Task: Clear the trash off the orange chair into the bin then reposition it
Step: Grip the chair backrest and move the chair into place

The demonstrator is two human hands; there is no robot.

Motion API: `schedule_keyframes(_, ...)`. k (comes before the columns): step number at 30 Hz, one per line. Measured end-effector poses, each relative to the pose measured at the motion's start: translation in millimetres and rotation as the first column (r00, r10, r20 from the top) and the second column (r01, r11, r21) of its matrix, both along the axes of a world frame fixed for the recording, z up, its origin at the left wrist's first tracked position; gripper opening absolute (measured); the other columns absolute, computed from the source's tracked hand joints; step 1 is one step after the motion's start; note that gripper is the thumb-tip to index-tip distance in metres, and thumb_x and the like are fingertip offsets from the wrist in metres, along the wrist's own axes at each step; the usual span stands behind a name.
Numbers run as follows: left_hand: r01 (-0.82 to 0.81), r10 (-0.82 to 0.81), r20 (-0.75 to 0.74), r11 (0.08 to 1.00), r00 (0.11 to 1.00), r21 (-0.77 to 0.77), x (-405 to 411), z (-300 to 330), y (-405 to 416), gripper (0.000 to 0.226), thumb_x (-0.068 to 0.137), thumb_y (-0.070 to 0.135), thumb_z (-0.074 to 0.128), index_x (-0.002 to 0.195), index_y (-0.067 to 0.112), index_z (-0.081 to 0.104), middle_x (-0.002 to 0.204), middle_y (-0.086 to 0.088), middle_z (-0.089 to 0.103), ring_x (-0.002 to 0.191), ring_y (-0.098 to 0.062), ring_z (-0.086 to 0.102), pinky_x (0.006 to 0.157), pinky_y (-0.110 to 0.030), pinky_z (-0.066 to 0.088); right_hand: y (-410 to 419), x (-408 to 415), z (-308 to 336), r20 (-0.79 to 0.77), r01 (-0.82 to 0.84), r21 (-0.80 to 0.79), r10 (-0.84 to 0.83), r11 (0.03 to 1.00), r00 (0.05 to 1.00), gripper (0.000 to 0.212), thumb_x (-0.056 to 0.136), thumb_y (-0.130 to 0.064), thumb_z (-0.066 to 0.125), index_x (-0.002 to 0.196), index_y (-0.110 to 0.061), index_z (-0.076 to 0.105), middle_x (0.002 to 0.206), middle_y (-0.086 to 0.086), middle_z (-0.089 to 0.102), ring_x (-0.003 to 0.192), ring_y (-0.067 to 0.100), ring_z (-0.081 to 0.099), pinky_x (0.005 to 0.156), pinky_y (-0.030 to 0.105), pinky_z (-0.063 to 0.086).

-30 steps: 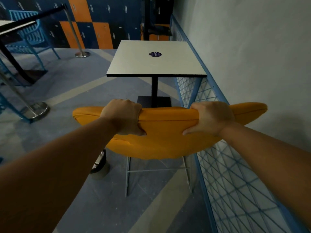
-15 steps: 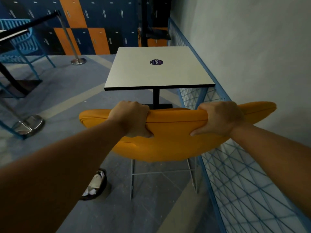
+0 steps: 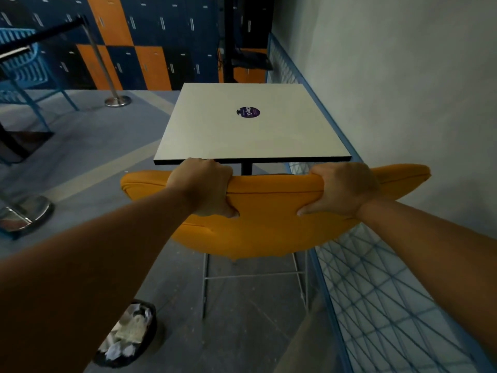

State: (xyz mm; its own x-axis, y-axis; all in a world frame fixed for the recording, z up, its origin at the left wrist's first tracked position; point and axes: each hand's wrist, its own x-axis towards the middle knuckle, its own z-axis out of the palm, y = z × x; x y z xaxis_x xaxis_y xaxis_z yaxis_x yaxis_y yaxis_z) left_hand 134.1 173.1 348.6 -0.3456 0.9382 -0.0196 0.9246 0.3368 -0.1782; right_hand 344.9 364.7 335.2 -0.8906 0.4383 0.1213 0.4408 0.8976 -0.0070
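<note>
1. The left hand (image 3: 204, 188) and right hand (image 3: 341, 188) each grip the top edge of the orange chair (image 3: 269, 222), fingers curled over its backrest.
2. The chair stands just before the white tabletop (image 3: 250, 141), beside a blue mesh fence (image 3: 376, 292).
3. A black bin (image 3: 129, 335) holding crumpled paper sits on the floor, lower left.

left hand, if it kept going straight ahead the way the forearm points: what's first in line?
Probably the near edge of the white table. The left hand grips the top of the orange chair backrest, knuckles just below that edge in the picture. Depth is unclear from one view, so it might pass under the tabletop instead.
</note>
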Motion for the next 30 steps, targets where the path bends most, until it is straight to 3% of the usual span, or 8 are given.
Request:
schedule_keyframes(6,0.0,0.0,-0.019,1.0,1.0,0.019,-42,-3,47,0.071,0.056,0.083,0.062,0.103,0.029,0.058,0.087,0.007,0.068,0.071,-0.015,0.06,0.064,-0.029,0.049,48,-42,0,-0.025,-0.023,-0.014,0.023,1.0,0.999,0.077,0.049,-0.09,0.056,0.095,-0.029,0.059,0.088,-0.003,0.068,0.072,0.019,0.061,0.066,0.031,0.048)
schedule_keyframes(11,0.016,-0.016,-0.022,1.0,1.0,0.012,-72,-2,83,0.07,0.058,0.082,0.061,0.101,0.028,0.058,0.078,0.01,0.06,0.068,-0.014,0.057,0.063,-0.028,0.046,80,-71,2,-0.017,-0.02,0.005,0.02,1.0,1.0,0.079,0.051,-0.09,0.052,0.096,-0.025,0.06,0.087,-0.001,0.068,0.071,0.019,0.061,0.067,0.031,0.048)
schedule_keyframes(17,0.033,-0.032,-0.01,0.999,0.999,0.018,-103,-2,112,0.069,0.058,0.082,0.06,0.1,0.028,0.06,0.081,0.007,0.066,0.067,-0.015,0.059,0.067,-0.03,0.053,108,-100,3,-0.031,-0.02,0.018,0.02,1.0,0.999,0.075,0.052,-0.088,0.056,0.094,-0.026,0.06,0.084,-0.002,0.068,0.067,0.017,0.057,0.065,0.029,0.045)
schedule_keyframes(26,0.05,-0.05,0.007,0.998,0.999,-0.027,-114,-2,120,0.069,0.062,0.081,0.06,0.106,0.028,0.057,0.089,0.008,0.066,0.072,-0.014,0.059,0.069,-0.03,0.052,120,-107,-1,-0.051,-0.044,0.052,0.047,0.998,0.998,0.074,0.053,-0.089,0.056,0.09,-0.025,0.061,0.079,-0.003,0.067,0.064,0.019,0.06,0.061,0.033,0.052)
schedule_keyframes(30,0.027,-0.026,0.056,0.999,0.998,-0.024,-114,-2,121,0.068,0.06,0.08,0.063,0.106,0.03,0.057,0.09,0.008,0.066,0.074,-0.014,0.059,0.069,-0.031,0.052,118,-107,1,-0.037,-0.045,0.028,0.046,0.999,0.998,0.07,0.053,-0.086,0.06,0.088,-0.026,0.057,0.081,-0.003,0.065,0.067,0.019,0.058,0.062,0.031,0.048)
